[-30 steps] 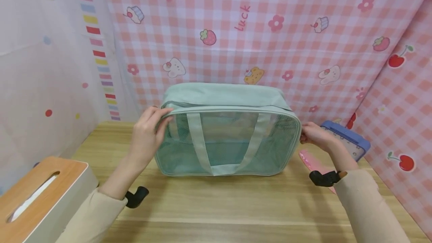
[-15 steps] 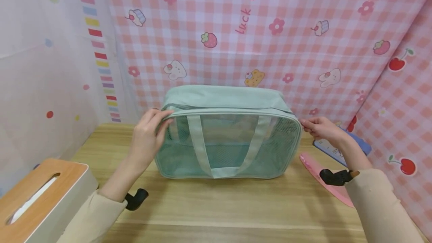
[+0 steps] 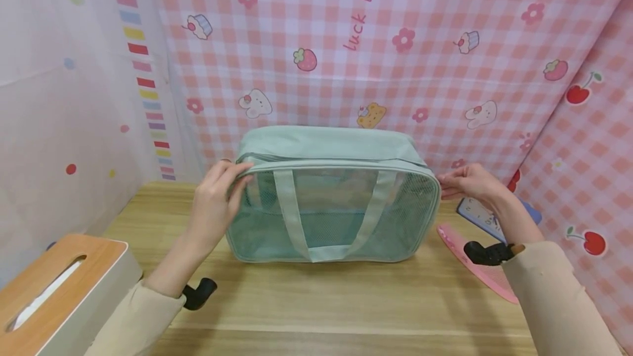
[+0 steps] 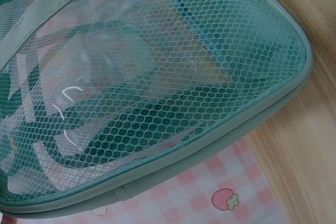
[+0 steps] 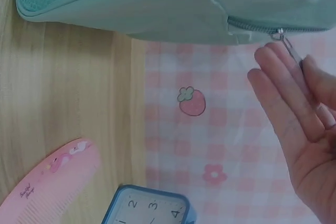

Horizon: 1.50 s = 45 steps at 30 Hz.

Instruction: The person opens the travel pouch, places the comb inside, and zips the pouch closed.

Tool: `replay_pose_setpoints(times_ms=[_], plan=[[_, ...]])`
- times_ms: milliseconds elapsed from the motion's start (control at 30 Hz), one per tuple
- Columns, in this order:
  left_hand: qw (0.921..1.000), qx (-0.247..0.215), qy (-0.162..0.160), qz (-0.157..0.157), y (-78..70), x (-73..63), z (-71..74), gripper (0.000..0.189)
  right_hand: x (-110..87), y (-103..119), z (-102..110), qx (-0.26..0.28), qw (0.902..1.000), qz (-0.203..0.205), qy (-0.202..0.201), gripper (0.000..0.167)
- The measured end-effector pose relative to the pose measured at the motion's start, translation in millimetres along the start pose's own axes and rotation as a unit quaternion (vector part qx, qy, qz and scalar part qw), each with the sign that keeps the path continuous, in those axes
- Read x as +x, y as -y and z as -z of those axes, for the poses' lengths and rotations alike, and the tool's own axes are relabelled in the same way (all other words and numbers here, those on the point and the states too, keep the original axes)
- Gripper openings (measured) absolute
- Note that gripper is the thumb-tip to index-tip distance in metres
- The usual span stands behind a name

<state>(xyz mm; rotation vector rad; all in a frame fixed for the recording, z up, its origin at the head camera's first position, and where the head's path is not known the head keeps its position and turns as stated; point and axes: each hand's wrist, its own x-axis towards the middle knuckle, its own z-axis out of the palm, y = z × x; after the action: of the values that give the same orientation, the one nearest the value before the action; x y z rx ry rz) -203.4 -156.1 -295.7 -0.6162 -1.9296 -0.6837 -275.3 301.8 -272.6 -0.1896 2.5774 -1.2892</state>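
Observation:
A mint-green bag [image 3: 326, 142] with mesh-patterned see-through sides and a front strap handle stands upright on the wooden table. At its top left corner my left hand [image 3: 215, 196] pinches the edge beside the zipper, which gapes on that side. The left wrist view holds only the bag's mesh panel [image 4: 173, 66] and its piping, without the hand. My right hand [image 3: 477, 185] is at the bag's right end. Close up, in the right wrist view, its thumb and fingers pinch a metal zipper pull [image 5: 291, 50], with the zipper teeth running along the bag's side.
Right of the bag lie a pink comb [image 3: 465, 257] and a blue-framed clock with numerals [image 5: 149, 205], partly behind my right arm in the head view. A tissue box with a wooden lid [image 3: 106, 251] stands at the left. Checked cloth [image 3: 316, 92] hangs close behind the bag.
My right hand has shifted up and slightly right from lower at the bag's side. The clock's outline looks different, its face now further left; more of the comb shows. My left hand keeps its place.

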Motion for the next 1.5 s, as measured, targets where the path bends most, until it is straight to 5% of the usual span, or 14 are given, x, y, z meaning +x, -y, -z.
replay_pose_setpoints(times_ms=[367,733,1200,1500], plan=[[0.9999,0.002,-0.014,-0.005,-1.0,-0.6,-0.3,0.024,-0.8,16,0,0.025,0.9988,-0.011,-0.040,0.041],[0.9998,0.001,-0.016,-0.008,-1.4,-1.4,0.7,0.025,-5.9,17,5,0.170,0.9846,-0.043,0.005,0.019],[0.9998,0.001,-0.016,-0.009,0.5,-1.1,-0.2,0.024,-11.0,34,11,0.140,0.9885,-0.045,-0.034,0.015],[0.9998,0.005,-0.015,-0.009,1.2,-2.0,-1.1,0.024,-17.1,43,9,0.249,0.9644,-0.074,-0.051,0.026]])
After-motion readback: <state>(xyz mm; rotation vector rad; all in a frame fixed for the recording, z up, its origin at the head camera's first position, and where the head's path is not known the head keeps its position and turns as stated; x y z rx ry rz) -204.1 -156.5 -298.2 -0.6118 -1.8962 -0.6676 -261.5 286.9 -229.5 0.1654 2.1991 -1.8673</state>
